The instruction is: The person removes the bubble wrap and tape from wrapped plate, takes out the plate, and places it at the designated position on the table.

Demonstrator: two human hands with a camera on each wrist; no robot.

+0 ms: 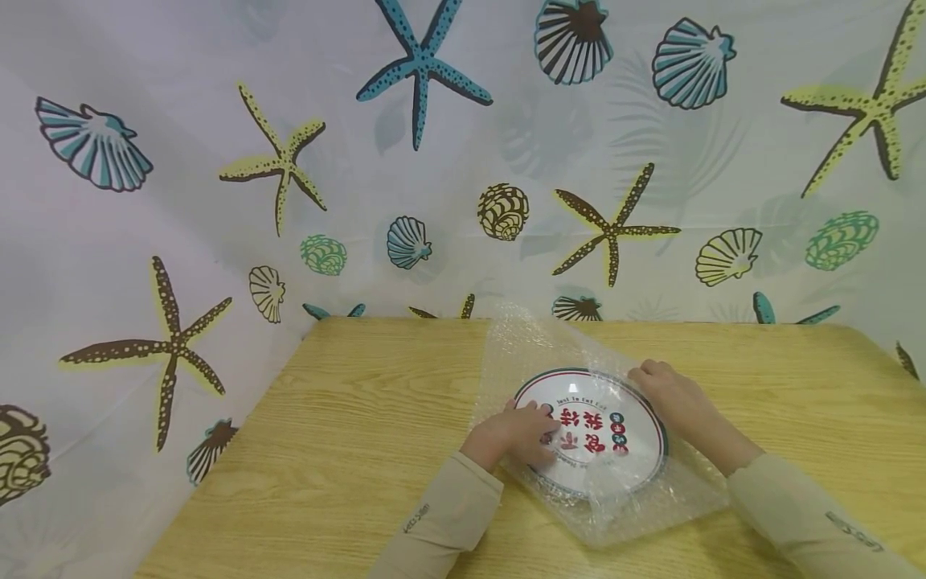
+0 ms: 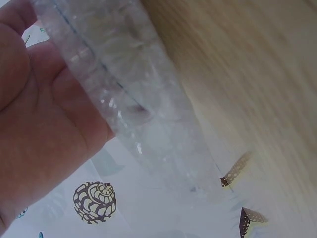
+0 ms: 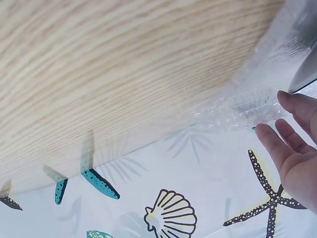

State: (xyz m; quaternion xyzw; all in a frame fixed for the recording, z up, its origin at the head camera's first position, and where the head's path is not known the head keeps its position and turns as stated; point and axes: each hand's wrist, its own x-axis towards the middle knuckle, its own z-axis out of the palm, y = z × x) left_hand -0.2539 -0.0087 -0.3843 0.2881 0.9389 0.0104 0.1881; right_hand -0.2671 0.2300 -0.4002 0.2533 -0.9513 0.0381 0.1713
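A white oval plate [image 1: 640, 438] with red characters and a dark rim lies in clear bubble wrap [image 1: 514, 346], which spreads past it on several sides. Over the plate's left part rests my left hand [image 1: 522, 434], fingers spread. My right hand [image 1: 669, 394] pinches the wrap beside the plate's upper right edge. In the left wrist view, the left palm [image 2: 47, 114] faces the wrap [image 2: 133, 54], and its fingertips are partly hidden. The right wrist view has the right thumb and fingers [image 3: 297, 144] at the wrap [image 3: 247, 106], near the plate's edge [image 3: 304, 72].
The wooden table [image 1: 362, 402] extends on both sides of the wrapped plate. A white curtain [image 1: 448, 185] printed with shells and starfish hangs behind the table and along its left side.
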